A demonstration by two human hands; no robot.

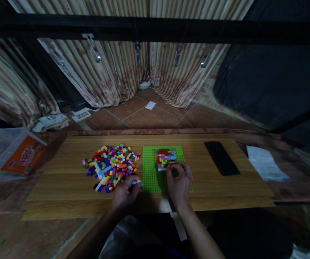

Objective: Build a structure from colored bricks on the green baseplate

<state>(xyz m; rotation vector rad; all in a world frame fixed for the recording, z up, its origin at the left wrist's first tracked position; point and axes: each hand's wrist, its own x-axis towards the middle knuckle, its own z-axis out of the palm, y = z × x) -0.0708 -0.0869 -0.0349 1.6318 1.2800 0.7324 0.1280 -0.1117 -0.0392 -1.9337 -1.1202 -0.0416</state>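
Observation:
My left hand [126,190] is closed in a pinch on small building bricks [136,182], light blue and white, at the near left edge of the green baseplate [149,180]. A multicoloured brick build [166,159], roughly square, stands on the baseplate. My right hand [180,181] is over the plate's right side, thumb and forefinger brought together at the build's near right corner. Whatever lies between those fingertips is too small or hidden to make out. To the left of the plate spreads a heap of loose bricks [114,165] in many colours, close to my left hand.
Everything rests on a low wooden table [63,183]. A black phone [221,158] lies at the right. Beyond the table's left end stands a clear plastic box [11,153] with an orange label. Papers [266,163] lie past the right end, and curtains hang behind.

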